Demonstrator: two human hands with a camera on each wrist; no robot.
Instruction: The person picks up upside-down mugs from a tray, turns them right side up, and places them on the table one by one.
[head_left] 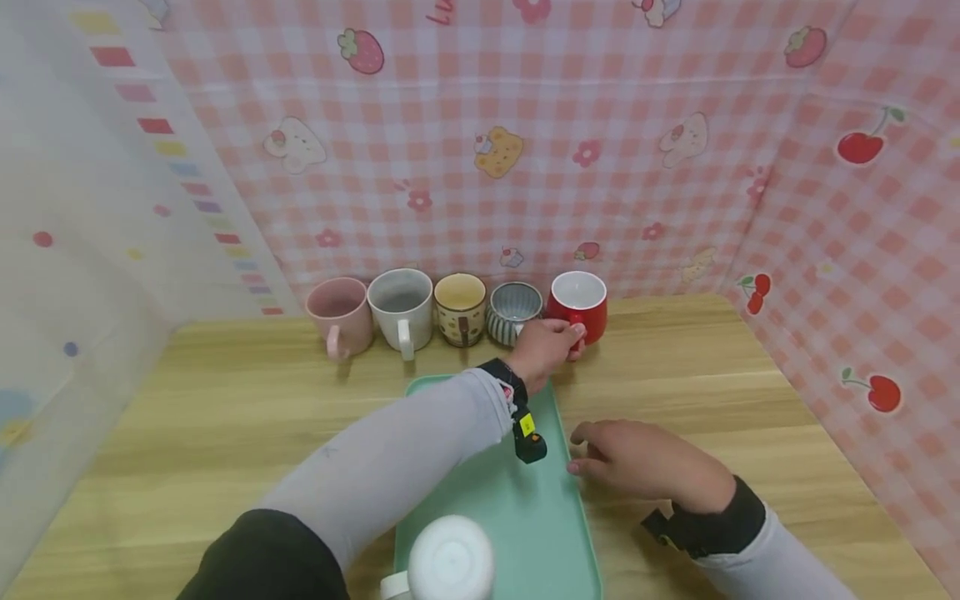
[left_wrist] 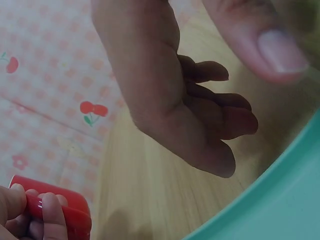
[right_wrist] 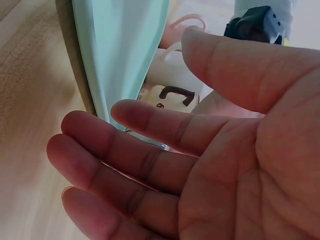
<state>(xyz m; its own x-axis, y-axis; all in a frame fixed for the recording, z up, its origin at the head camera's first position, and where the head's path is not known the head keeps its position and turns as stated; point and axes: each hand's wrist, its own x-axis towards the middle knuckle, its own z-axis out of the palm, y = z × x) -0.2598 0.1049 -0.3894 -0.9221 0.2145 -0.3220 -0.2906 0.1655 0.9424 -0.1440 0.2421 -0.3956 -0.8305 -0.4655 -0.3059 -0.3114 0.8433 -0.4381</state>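
Note:
My left hand (head_left: pixel 546 350) reaches across the green tray (head_left: pixel 517 517) to the red mug (head_left: pixel 592 321) with the white inside, at the right end of a row of mugs. Its fingers pinch the mug's handle; the left wrist view shows them curled at the red mug (left_wrist: pixel 75 202) from the side. My right hand (head_left: pixel 645 458) hovers beside the tray's right edge, holding nothing. In the right wrist view the right hand (right_wrist: pixel 165 165) shows its palm, fingers slightly bent and thumb apart. An upturned white mug (head_left: pixel 453 558) stands on the tray's near end, handle to the left.
Left of the red mug stand a ribbed grey cup (head_left: pixel 513 312), a spotted cream mug (head_left: pixel 459 312) with a brown handle, a white mug (head_left: pixel 401 312) and a pink mug (head_left: pixel 341 317). Behind them rises a pink checked cloth (head_left: pixel 450 167); similar cloth hangs at the right.

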